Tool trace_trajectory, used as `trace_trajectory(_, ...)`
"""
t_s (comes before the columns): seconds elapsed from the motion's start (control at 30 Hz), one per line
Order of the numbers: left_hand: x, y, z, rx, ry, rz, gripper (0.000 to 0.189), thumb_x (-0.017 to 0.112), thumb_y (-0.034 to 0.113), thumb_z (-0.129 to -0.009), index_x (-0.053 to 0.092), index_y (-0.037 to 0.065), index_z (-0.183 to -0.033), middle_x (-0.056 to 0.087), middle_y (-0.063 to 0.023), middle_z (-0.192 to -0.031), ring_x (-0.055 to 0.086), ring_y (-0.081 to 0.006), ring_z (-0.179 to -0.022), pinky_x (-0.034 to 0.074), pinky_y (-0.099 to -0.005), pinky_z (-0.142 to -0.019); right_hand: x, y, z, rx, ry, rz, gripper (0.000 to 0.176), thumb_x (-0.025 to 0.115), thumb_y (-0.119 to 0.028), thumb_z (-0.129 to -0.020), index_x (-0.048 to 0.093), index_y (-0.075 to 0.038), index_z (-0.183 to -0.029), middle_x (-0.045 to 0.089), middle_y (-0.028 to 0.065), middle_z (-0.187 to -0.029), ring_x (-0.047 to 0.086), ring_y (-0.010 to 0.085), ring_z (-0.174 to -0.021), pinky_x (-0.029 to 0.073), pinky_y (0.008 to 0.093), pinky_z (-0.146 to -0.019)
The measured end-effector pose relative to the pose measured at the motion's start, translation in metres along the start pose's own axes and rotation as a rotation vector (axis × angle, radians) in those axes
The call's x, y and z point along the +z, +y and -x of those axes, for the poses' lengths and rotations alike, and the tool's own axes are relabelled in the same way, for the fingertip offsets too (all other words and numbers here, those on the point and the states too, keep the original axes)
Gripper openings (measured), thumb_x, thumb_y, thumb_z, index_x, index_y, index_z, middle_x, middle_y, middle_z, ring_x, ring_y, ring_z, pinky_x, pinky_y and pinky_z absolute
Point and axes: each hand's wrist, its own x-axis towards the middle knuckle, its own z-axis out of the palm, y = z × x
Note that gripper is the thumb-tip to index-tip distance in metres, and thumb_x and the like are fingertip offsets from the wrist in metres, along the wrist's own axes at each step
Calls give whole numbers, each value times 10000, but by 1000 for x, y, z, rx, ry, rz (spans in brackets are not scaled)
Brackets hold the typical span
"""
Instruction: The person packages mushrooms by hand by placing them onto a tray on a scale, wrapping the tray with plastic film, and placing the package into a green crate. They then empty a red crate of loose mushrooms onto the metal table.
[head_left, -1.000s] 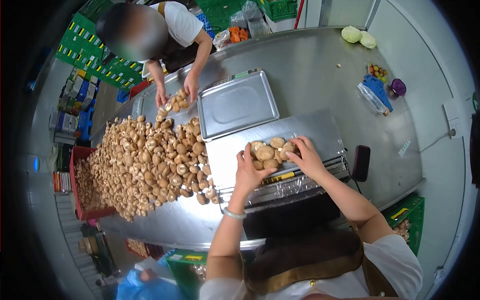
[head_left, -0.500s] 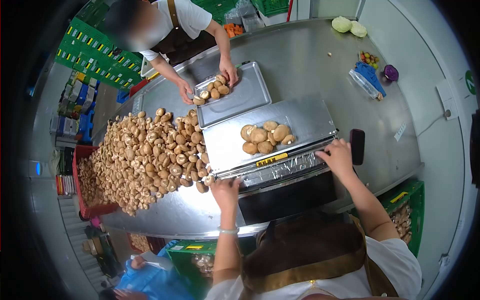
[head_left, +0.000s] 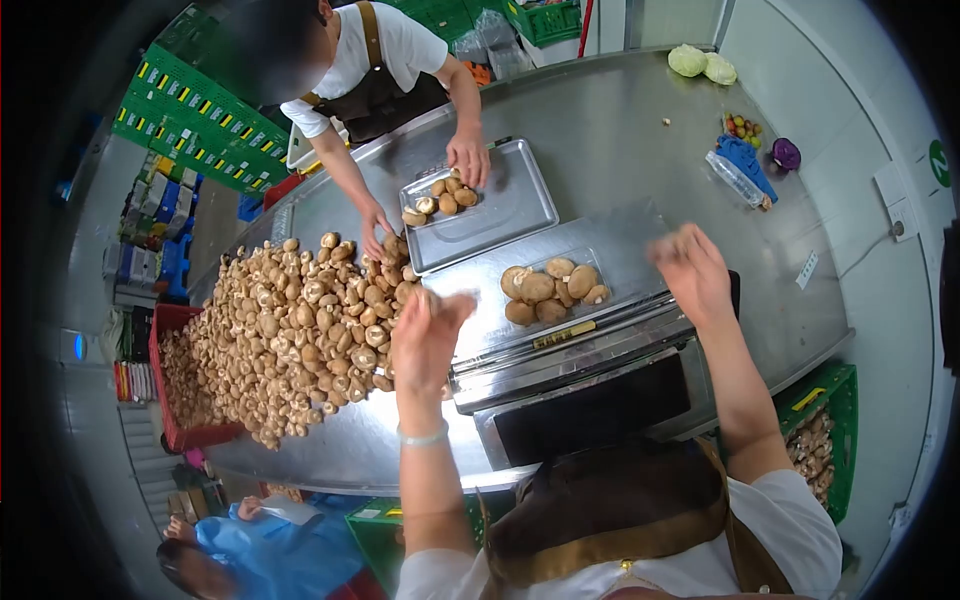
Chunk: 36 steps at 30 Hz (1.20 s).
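My left hand (head_left: 422,345) and my right hand (head_left: 692,275) are raised above a wrapping machine (head_left: 575,360), fingers pinched and partly blurred. Both appear to grip a sheet of clear cling film (head_left: 625,225), which is hard to see, stretched between them. Beneath, on the machine's metal plate (head_left: 480,325), lies a clear tray with several brown mushrooms (head_left: 537,287). My left hand is beside the large mushroom pile (head_left: 310,320).
Across the table (head_left: 600,110), a co-worker reaches one hand to the pile and the other to mushrooms on a metal tray (head_left: 490,230). Cabbages (head_left: 687,60), a purple cabbage (head_left: 785,153) and a bottle (head_left: 733,180) lie at far right. A red crate (head_left: 165,400) stands left.
Both my hands have risen from the machine's front edge, away from me, with the film. The co-worker's one hand has moved from the metal tray to the pile. My view has shifted slightly.
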Motion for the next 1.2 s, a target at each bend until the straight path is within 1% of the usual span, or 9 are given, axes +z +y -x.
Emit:
trace_trajectory(0.1,-30,-60,-75,211,18,-473,177,432,216,-1066,457,53,-1000,581,-252,-1331,535,-337,-1283,367,-445,-1138,-16,46,-59,-138,22,835,173,433,-132,-1053,547,-9,-1012,686,158,-1180,625,261,-1153,427,353,-1042)
trace_trajectory(0.17,-61,-102,-94,94,71,-1242,195,462,229,-1052,447,36,-1023,653,-248,-1066,622,-403,-984,482,-420,-885,-49,92,-83,-70,21,1199,167,516,-176,-1020,539,-16,-1062,699,177,-1049,671,306,-992,500,369,-868)
trace_trajectory(0.27,-68,-132,-91,-49,8,-1203,173,596,173,-981,489,36,-984,632,-192,-896,625,-325,-813,477,-383,-720,-73,116,-89,347,-179,1568,218,533,-213,-1015,541,-2,-1070,690,164,-996,663,252,-947,498,338,-845)
trace_trajectory(0.43,-65,-116,-54,-313,-219,-831,337,730,202,-907,586,24,-1153,640,-41,-897,598,-98,-846,500,-278,-757,-57,101,-49,447,-284,1266,295,622,-269,-959,583,22,-933,666,142,-915,634,246,-860,488,356,-788)
trace_trajectory(0.6,-51,-113,-13,-177,-175,-1327,386,765,294,-868,614,8,-1080,685,-178,-917,672,-276,-836,529,-333,-751,-57,97,-13,-78,-413,1474,344,590,-292,-980,588,26,-847,638,173,-828,609,345,-814,475,430,-742)
trace_trajectory(0.73,-27,-107,27,228,-59,-1448,435,774,374,-837,589,18,-1006,663,-172,-755,657,-337,-662,527,-372,-603,-15,69,13,160,-212,1403,320,562,-277,-997,566,22,-884,593,178,-732,590,361,-699,455,428,-645)
trace_trajectory(1.0,23,-61,131,-226,-35,-1113,385,795,315,-844,652,-18,-974,609,-122,-627,477,-142,-528,428,-308,-517,25,19,98,338,-250,1156,344,554,-311,-1005,566,3,-864,640,139,-705,655,281,-660,494,374,-628)
trace_trajectory(1.07,2,-92,146,-291,-20,-1132,403,779,351,-853,648,-21,-935,610,-143,-636,516,-176,-540,440,-340,-538,22,26,117,624,-166,1147,354,559,-321,-998,574,8,-870,644,182,-714,663,348,-679,499,417,-639)
trace_trajectory(1.2,-48,-163,151,-275,35,-1271,456,772,406,-838,638,-27,-894,636,-206,-684,591,-363,-589,479,-407,-583,-46,92,153,416,-133,1455,383,581,-345,-975,593,24,-875,633,275,-781,640,455,-806,502,486,-696)
